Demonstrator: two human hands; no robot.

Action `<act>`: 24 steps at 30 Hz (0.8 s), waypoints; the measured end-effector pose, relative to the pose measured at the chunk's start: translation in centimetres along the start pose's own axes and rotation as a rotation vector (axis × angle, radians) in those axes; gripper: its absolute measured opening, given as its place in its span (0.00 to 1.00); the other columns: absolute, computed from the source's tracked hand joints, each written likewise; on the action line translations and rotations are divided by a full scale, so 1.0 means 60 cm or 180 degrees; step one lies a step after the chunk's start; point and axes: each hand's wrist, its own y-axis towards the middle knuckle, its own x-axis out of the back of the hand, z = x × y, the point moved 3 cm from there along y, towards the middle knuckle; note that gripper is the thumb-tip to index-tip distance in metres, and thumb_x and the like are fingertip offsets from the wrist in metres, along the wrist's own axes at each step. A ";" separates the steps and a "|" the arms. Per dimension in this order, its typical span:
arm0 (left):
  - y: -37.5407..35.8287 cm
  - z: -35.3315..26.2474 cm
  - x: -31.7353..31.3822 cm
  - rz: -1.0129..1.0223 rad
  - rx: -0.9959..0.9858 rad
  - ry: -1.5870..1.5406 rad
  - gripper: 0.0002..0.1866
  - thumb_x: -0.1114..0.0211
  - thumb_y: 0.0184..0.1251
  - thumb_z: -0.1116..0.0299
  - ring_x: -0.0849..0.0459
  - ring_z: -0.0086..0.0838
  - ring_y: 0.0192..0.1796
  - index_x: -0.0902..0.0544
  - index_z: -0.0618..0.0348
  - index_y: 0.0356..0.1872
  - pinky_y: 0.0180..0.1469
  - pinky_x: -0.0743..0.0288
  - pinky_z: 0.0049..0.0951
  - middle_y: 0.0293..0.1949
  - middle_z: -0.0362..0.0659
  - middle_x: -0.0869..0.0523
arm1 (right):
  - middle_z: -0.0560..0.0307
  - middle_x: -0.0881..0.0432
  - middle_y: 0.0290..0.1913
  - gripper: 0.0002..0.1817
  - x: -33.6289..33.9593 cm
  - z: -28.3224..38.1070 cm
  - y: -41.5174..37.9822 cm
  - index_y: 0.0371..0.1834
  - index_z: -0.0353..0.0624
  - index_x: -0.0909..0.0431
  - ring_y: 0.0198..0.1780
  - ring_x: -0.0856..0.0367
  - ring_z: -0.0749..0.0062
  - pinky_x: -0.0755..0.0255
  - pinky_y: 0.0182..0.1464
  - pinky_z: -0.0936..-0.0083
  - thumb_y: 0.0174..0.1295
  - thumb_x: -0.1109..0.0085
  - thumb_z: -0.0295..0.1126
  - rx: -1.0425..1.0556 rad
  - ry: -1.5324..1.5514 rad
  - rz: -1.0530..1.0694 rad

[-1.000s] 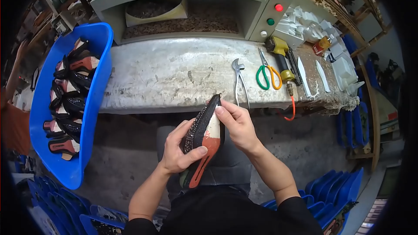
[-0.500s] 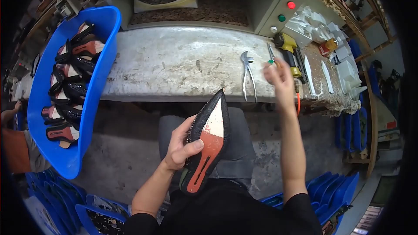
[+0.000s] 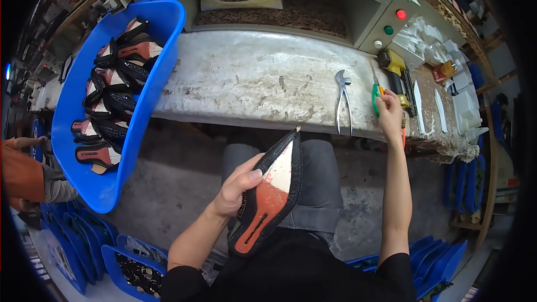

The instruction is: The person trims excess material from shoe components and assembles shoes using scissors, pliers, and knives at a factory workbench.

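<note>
My left hand [image 3: 239,189] is closed around the side of a black shoe upper on a last [image 3: 274,182], held sole up above my lap. The sole shows a reddish-brown insole with a long slot and a white forepart; the pointed toe aims at the bench. Over the bench's right part, my right hand [image 3: 390,113] has its fingers closed at a thin tool with a green and orange handle [image 3: 376,100]. Left of that hand lie metal pincers [image 3: 343,100], and a yellow and black air tool [image 3: 393,67] is just beyond it.
A blue tub [image 3: 126,176] full of similar shoes stands at the left. Behind the worktop [image 3: 240,78] is a grey machine housing [image 3: 369,28] with buttons. White blades [image 3: 419,106] lie at the right. Another person [image 3: 25,170] is at the far left.
My right hand has come down onto the tool with the green and orange handle. The shoe in my left hand has tilted slightly, and the view has shifted left.
</note>
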 end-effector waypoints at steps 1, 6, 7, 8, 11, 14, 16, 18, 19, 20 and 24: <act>-0.001 -0.003 0.001 -0.0019 0.0056 0.0065 0.37 0.42 0.70 0.56 0.18 0.32 0.56 0.27 0.72 0.75 0.60 0.28 0.28 0.62 0.52 0.14 | 0.42 0.18 0.65 0.18 0.020 0.030 -0.017 0.60 0.37 0.20 0.52 0.14 0.59 0.20 0.52 0.68 0.70 0.32 0.31 -0.0403 0.1029 0.0248; -0.011 -0.014 0.017 0.0286 0.0200 0.0316 0.37 0.43 0.72 0.55 0.18 0.32 0.57 0.28 0.72 0.75 0.61 0.28 0.28 0.62 0.52 0.14 | 0.48 0.17 0.62 0.21 0.104 0.215 -0.112 0.60 0.44 0.24 0.44 0.17 0.75 0.24 0.46 0.79 0.66 0.28 0.27 -0.1097 0.3687 0.1272; -0.012 -0.016 0.019 0.0478 0.0205 0.0368 0.35 0.44 0.74 0.55 0.19 0.32 0.58 0.27 0.71 0.75 0.62 0.29 0.28 0.62 0.51 0.15 | 0.49 0.18 0.63 0.23 0.111 0.250 -0.133 0.59 0.44 0.23 0.43 0.18 0.75 0.24 0.45 0.79 0.63 0.26 0.26 -0.1004 0.3227 0.1337; -0.012 -0.017 0.017 0.0672 0.0219 0.0413 0.34 0.45 0.77 0.56 0.19 0.31 0.58 0.27 0.71 0.76 0.63 0.30 0.28 0.63 0.51 0.15 | 0.50 0.18 0.64 0.24 0.121 0.275 -0.149 0.58 0.45 0.22 0.41 0.19 0.75 0.25 0.44 0.79 0.59 0.25 0.24 -0.0924 0.2760 0.1394; -0.014 -0.021 0.000 0.0695 0.0339 0.0391 0.35 0.44 0.77 0.54 0.19 0.32 0.59 0.27 0.72 0.76 0.63 0.30 0.29 0.63 0.52 0.14 | 0.50 0.19 0.64 0.27 0.167 0.319 -0.183 0.59 0.45 0.21 0.44 0.19 0.73 0.25 0.44 0.78 0.54 0.23 0.23 -0.0641 0.2128 0.1555; -0.016 -0.029 -0.010 0.0714 0.0432 0.0400 0.37 0.43 0.77 0.52 0.19 0.33 0.60 0.27 0.73 0.76 0.62 0.29 0.29 0.62 0.53 0.14 | 0.49 0.20 0.63 0.30 0.195 0.356 -0.192 0.59 0.45 0.19 0.47 0.19 0.71 0.26 0.44 0.77 0.50 0.22 0.23 -0.0344 0.1504 0.1696; -0.027 -0.030 -0.003 0.0961 0.0663 0.0368 0.38 0.43 0.77 0.50 0.19 0.34 0.60 0.27 0.74 0.75 0.63 0.29 0.30 0.63 0.54 0.14 | 0.48 0.20 0.64 0.32 0.208 0.384 -0.191 0.61 0.45 0.17 0.45 0.21 0.69 0.25 0.45 0.73 0.48 0.22 0.26 0.0537 0.1206 0.1789; -0.039 -0.026 0.004 0.1215 0.0921 0.0320 0.40 0.42 0.77 0.47 0.18 0.35 0.60 0.27 0.75 0.75 0.63 0.28 0.31 0.63 0.55 0.15 | 0.47 0.21 0.65 0.34 0.222 0.408 -0.195 0.63 0.45 0.14 0.43 0.23 0.67 0.23 0.46 0.69 0.46 0.21 0.30 0.1376 0.0858 0.1875; -0.042 -0.026 0.006 0.1258 0.0958 0.0345 0.40 0.42 0.77 0.47 0.18 0.35 0.60 0.27 0.75 0.75 0.63 0.28 0.31 0.63 0.55 0.15 | 0.47 0.21 0.65 0.34 0.229 0.414 -0.194 0.63 0.45 0.14 0.43 0.23 0.67 0.23 0.46 0.69 0.46 0.21 0.30 0.1336 0.0851 0.1828; -0.046 -0.027 0.007 0.1337 0.0995 0.0317 0.40 0.42 0.77 0.47 0.18 0.36 0.61 0.28 0.76 0.75 0.63 0.28 0.31 0.64 0.56 0.15 | 0.47 0.21 0.64 0.34 0.234 0.424 -0.194 0.63 0.45 0.14 0.44 0.23 0.65 0.24 0.47 0.67 0.46 0.22 0.30 0.1544 0.0670 0.1892; -0.059 -0.032 -0.005 0.1561 0.1214 0.0197 0.42 0.43 0.78 0.45 0.18 0.38 0.62 0.28 0.77 0.75 0.64 0.27 0.31 0.66 0.58 0.17 | 0.47 0.22 0.64 0.34 0.245 0.447 -0.197 0.62 0.47 0.12 0.49 0.24 0.60 0.24 0.52 0.63 0.44 0.23 0.29 0.2049 0.0142 0.2117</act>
